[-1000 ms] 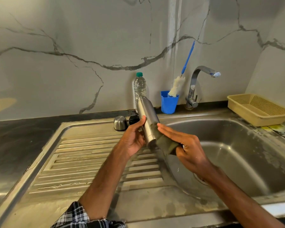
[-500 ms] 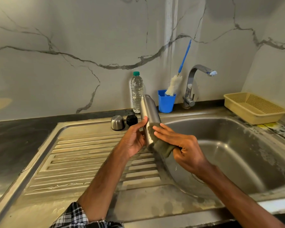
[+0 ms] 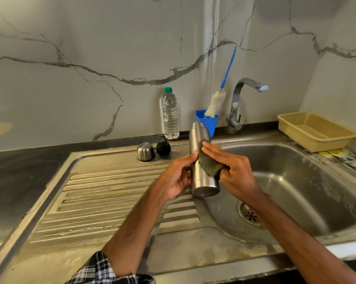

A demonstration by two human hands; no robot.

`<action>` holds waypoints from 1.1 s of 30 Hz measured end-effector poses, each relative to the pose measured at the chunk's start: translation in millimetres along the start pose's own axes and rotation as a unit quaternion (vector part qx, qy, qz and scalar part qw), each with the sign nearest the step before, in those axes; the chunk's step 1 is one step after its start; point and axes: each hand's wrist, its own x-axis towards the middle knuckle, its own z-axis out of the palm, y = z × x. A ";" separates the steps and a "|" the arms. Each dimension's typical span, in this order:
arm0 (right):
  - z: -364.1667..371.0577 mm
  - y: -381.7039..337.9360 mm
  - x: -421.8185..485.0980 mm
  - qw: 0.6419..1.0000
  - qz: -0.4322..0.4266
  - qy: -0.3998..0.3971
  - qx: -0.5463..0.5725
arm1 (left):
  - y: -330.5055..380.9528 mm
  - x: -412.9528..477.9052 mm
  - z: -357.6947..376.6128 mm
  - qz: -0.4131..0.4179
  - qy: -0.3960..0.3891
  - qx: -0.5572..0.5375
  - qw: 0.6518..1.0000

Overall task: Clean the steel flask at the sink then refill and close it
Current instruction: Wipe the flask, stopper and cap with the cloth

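Observation:
The steel flask is held nearly upright over the left edge of the sink basin, its open mouth at the top. My left hand grips its body from the left. My right hand presses a dark green scrub pad against the flask's right side. The steel cup lid and the black stopper stand on the drainboard behind. A clear water bottle with a green cap stands against the wall.
A blue cup holds a bottle brush with a blue handle beside the tap. A beige plastic basket sits at the right of the sink. The ribbed drainboard lies to the left, and the drain below the flask.
The flask has tilted from a slant to nearly upright and shifted right. My right hand with the pad has slid up along its side.

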 end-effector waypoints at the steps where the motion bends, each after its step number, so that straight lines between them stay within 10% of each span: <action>1: -1.2 1.5 1.4 0.999 0.031 0.021 0.000 | -1.7 0.6 1.8 -0.002 -0.007 0.015 1.000; 15: -15.5 12.5 2.0 0.997 -0.051 0.010 -0.054 | -0.5 -6.2 10.2 0.000 -0.125 0.029 0.992; 20: -25.5 22.4 10.2 0.987 0.076 0.129 -0.055 | -2.9 -9.4 15.3 -0.024 -0.152 0.032 0.988; 26: -22.3 12.6 2.6 0.997 -0.031 0.050 -0.049 | 2.3 -13.6 19.2 -0.025 -0.129 -0.009 0.991; 33: -34.1 10.1 8.0 0.980 0.151 0.127 -0.043 | -1.0 -12.6 14.2 -0.046 -0.158 0.010 0.986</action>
